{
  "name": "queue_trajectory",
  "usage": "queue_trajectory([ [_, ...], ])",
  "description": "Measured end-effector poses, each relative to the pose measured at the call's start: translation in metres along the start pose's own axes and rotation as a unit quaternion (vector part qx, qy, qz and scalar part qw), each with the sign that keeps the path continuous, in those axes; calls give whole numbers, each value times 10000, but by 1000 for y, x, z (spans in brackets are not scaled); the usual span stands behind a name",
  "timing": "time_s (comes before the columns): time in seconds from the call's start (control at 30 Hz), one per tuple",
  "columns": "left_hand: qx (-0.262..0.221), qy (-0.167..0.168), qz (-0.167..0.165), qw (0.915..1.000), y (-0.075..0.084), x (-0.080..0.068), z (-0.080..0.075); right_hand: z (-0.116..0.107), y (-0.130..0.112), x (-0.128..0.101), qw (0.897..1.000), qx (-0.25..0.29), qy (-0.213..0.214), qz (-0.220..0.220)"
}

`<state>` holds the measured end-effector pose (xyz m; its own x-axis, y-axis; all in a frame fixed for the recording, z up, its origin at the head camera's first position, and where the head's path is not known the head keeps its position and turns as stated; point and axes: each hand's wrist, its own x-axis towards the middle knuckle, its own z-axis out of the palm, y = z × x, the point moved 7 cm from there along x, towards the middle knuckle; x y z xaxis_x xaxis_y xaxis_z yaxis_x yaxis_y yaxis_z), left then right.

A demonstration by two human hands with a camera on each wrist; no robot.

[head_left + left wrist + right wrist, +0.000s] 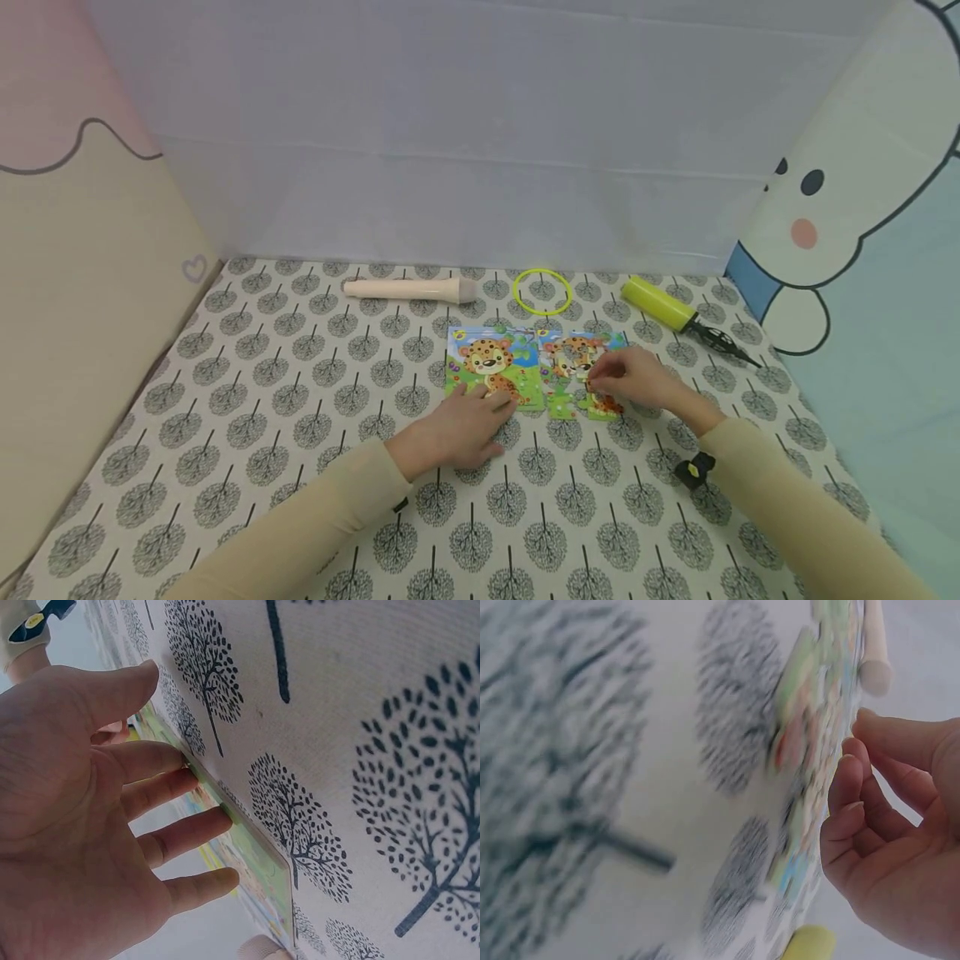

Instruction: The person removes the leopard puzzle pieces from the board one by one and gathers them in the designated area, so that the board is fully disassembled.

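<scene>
Flat, long axis along desk's (225, 467) far edge: puzzle boards (534, 369); left hand (457, 429) splayed, pressing; right hand (637, 379) curled, pinching a piece (592, 385).

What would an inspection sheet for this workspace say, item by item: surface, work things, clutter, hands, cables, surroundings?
Surface: tablecloth printed with grey trees, lying flat.
Work things: leopard picture card on the left; beside it a leopard jigsaw, partly covered by the right hand.
Clutter: cream rod, yellow ring and yellow hand pump in a row at the far edge.
Hands: left hand lies flat, straight fingertips on the card's near edge; right hand rests over the jigsaw with fingers curled, and whether it pinches a piece cannot be told.
Cables: nothing seen.
Surroundings: pale back panel; cartoon-printed side panels; small black and yellow clip on the right sleeve.
</scene>
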<state>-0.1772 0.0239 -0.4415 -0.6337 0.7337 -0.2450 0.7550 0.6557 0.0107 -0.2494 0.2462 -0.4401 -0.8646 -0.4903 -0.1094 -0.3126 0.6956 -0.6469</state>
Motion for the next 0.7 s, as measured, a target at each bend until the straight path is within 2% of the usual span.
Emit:
queue_trajectory([
  [0.17, 22, -23, -15, 10000, 0, 0, 1, 15, -32, 21, 9992, -330, 22, -211],
  [0.3, 52, 41, -5, 10000, -1, 0, 1, 33, -54, 40, 9991, -222, -168, -307],
  [0.5, 170, 122, 4, 9998, -1, 0, 1, 51, -68, 59, 9965, -566, -495, -361],
  [0.7, 216, 120, 21, 9997, 0, 0, 2, 56, -65, 65, 9957, -693, -612, 44],
])
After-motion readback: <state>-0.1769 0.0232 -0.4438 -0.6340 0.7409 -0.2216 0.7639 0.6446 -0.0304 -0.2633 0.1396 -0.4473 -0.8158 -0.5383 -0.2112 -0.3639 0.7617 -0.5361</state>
